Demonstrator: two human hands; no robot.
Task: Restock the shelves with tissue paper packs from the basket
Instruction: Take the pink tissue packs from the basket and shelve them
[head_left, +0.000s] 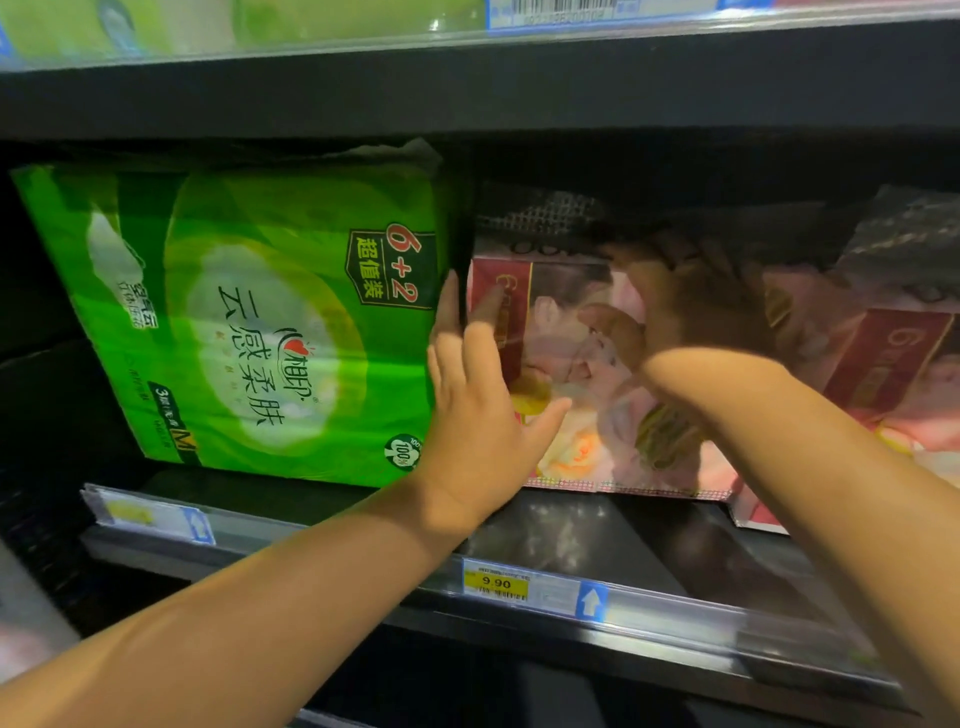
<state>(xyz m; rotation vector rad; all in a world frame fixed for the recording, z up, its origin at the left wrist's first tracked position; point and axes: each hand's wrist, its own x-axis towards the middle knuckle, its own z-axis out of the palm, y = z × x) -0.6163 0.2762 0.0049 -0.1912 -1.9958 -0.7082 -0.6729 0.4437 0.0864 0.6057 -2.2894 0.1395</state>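
Left hand (475, 415) flat and open against pink pack (571, 374) on shelf (597, 530), beside green pack (260, 322). Right hand (696, 306) open, pressing pink pack's front.

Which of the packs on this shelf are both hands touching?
The pink floral pack in the middle: the left hand and right hand lie flat on its front. The green pack and the far-right pink pack go untouched.
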